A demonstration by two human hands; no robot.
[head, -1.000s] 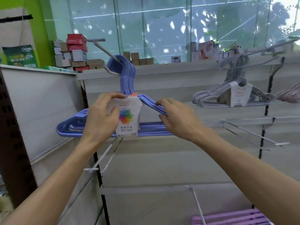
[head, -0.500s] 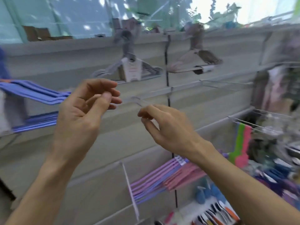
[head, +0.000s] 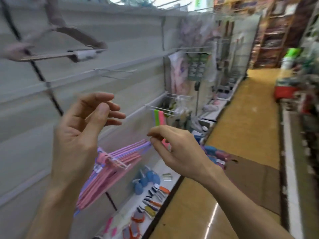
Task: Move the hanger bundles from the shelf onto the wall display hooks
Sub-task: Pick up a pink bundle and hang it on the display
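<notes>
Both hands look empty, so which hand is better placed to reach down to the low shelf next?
Right. The right hand hangs lower and nearer the low shelf; the left hand is raised by the wall.

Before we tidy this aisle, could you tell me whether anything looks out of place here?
A flattened brown cardboard sheet lies on the yellow aisle floor beside the low white shelf, in the walkway. The pink and purple hanger bundle hangs tilted on its wall hook. Blur hides finer detail.

hanger bundle (head: 110, 171): pink and lilac
wall panels (head: 131, 33): white
floor (head: 245, 118): yellow-ochre
hanging strips (head: 159, 118): green and pink
</notes>
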